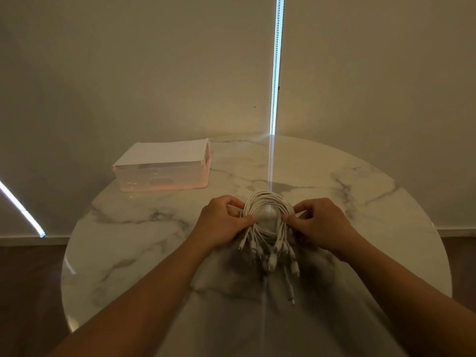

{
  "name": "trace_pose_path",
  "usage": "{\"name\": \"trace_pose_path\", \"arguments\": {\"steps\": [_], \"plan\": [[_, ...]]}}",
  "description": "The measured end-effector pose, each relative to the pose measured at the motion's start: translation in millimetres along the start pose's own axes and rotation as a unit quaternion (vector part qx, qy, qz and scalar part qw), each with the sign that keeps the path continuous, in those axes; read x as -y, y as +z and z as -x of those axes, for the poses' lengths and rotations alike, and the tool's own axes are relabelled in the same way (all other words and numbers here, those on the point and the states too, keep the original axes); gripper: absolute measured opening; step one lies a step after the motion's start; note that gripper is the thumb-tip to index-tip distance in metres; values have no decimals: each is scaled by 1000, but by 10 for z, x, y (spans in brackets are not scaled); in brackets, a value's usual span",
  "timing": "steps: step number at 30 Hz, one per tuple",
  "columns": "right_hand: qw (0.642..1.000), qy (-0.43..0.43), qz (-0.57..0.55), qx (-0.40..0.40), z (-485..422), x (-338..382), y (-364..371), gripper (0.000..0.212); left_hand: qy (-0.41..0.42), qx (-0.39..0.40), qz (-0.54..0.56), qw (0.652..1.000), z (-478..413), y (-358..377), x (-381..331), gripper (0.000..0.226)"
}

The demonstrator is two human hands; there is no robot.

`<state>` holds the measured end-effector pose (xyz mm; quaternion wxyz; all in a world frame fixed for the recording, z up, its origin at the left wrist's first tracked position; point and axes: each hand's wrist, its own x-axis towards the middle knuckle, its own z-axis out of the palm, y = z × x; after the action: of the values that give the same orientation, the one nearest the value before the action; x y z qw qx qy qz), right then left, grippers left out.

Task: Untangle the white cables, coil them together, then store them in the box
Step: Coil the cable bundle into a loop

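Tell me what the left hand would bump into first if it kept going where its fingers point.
The coil of white cables, which the left hand pinches; probably the right hand beyond.

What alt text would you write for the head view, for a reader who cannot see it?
The left hand and right hand pinch opposite sides of a coil of white cables at a round marble table, with the plug ends trailing toward the person. A translucent pink box stands at the table's far left.
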<state>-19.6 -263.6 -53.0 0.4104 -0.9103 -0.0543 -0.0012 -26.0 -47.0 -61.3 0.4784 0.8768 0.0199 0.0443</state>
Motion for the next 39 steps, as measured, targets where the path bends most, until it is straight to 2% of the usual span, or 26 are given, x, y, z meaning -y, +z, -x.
{"name": "trace_pose_path", "arguments": {"steps": [2,6,12,18,22,24,26,27,30,32,34,37,39], "plan": [[997,-33,67,-18,-30,-1,5,23,8,-4,-61,998,-29,-5,29,44],[1000,-16,24,9,-69,-31,5,21,-10,9,-26,1000,-48,5,82,45],[1000,-1,-12,15,-66,-72,29,26,-5,-10,-15,1000,-57,5,95,46],[1000,-12,-24,-13,-116,-82,-8,29,5,-19,-21,1000,-56,-45,71,33],[999,-43,-8,-20,-234,-37,-38,31,-14,-33,56,998,-104,-163,21,15],[999,-49,5,-17,-325,-24,-34,35,-38,-73,128,988,-172,-295,39,9],[998,-52,11,-14,-417,-35,0,38,-84,-137,223,962,-271,-471,120,5],[998,-54,13,-17,-459,-50,31,37,-111,-168,289,936,-323,-573,185,3],[997,-67,11,-46,-510,-100,136,25,-170,-250,479,824,-474,-881,452,3],[996,-70,2,-61,-509,-130,168,18,-188,-285,537,772,-560,-1030,630,4],[995,-69,-5,-75,-510,-164,159,17,-201,-297,565,743,-633,-1105,765,5],[994,-71,-5,-80,-510,-215,145,16,-210,-278,594,725,-739,-1127,842,34],[993,-82,8,-82,-516,-235,158,16,-208,-276,599,722,-800,-1136,821,44]]}}
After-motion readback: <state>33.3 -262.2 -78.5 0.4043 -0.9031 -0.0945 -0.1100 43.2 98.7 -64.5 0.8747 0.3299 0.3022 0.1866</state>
